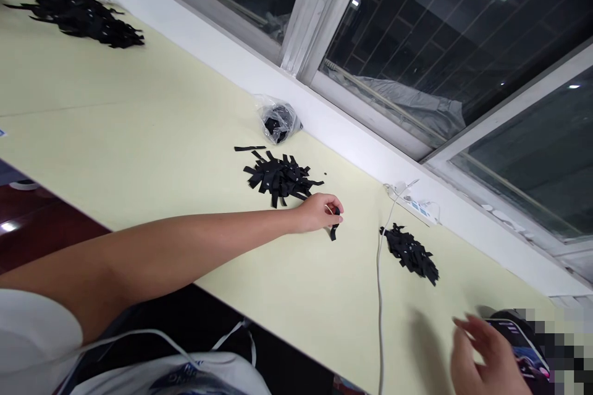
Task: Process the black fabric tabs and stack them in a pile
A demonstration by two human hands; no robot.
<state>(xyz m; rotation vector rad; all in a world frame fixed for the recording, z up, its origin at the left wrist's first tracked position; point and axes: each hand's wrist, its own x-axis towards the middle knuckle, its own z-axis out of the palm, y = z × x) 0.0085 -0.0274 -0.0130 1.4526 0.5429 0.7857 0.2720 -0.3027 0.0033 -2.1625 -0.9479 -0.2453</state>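
My left hand (319,212) is closed on a short black fabric strip (334,232), whose end hangs below the fingers over the pale yellow table (296,284). Just behind that hand lies a loose pile of black strips (280,178). My right hand (484,355) is raised over the table at the lower right, its fingers curved and apart, blurred by motion, with nothing visible in them. A second, tighter heap of black strips (411,253) lies between my hands, towards the wall.
A clear plastic bag (279,120) of black pieces stands near the wall. A white cable (380,302) crosses the table from a power strip (417,205). A large black pile (86,15) lies far left. A lit phone (519,345) is beside my right hand.
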